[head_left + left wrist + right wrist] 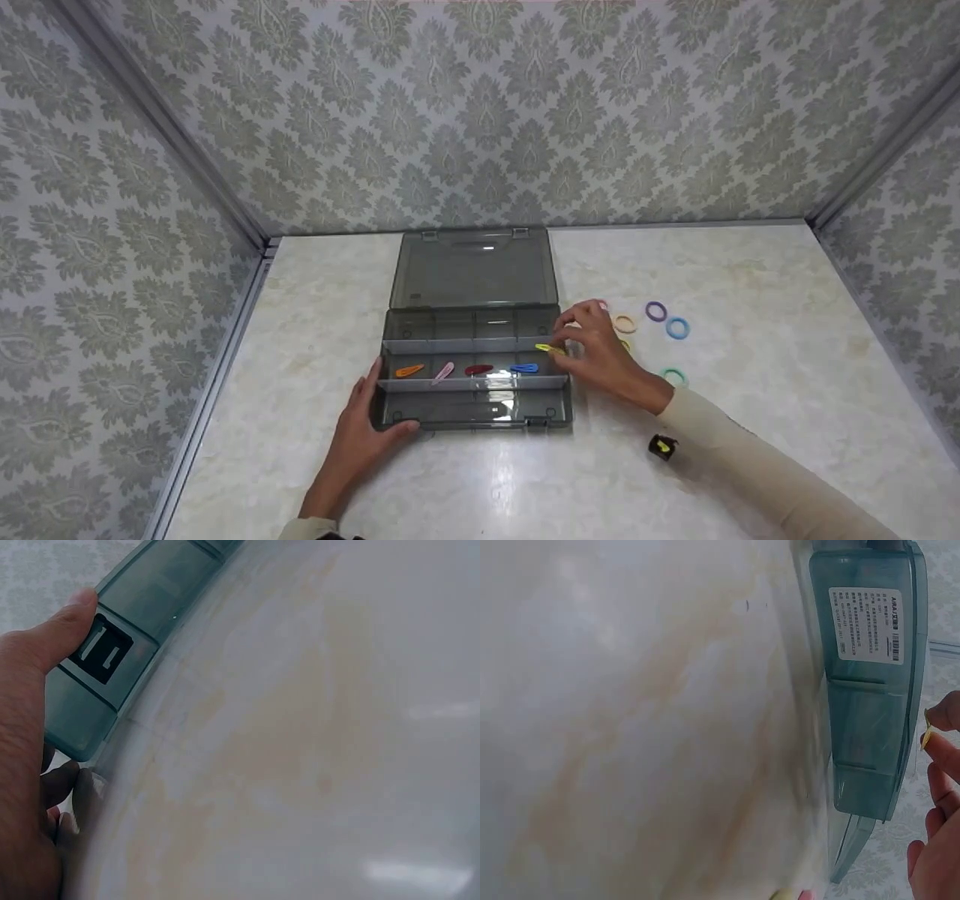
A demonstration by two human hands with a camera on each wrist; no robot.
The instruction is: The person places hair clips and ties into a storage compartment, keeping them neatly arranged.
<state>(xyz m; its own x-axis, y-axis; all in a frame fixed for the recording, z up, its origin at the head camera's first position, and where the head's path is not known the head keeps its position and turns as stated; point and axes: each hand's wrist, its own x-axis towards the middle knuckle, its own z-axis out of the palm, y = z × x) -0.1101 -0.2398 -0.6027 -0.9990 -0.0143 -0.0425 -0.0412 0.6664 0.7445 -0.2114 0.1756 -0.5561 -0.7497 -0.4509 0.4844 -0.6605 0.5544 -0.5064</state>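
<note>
A clear grey plastic organizer box [480, 418] lies on the table with its lid [476, 270] folded back. My left hand [364, 431] grips the box's front left corner, its thumb [71, 626] on the front wall and the other fingers along the side. My right hand [604, 352] pinches a yellow snap hair clip [547, 349] over the right end of the middle compartment; the same yellow clip [927, 736] shows between thumb and finger in the right wrist view. Orange [409, 370], pink [443, 372], dark red [478, 370] and blue [525, 367] hair clips lie in a row in that compartment.
Right of the box lie several hair ties, among them a purple tie [656, 311], a blue tie [678, 328], a peach tie [625, 324] and a green tie [674, 376]. A small black object [662, 448] with a yellow mark sits near the right sleeve. Patterned walls [487, 112] border the table.
</note>
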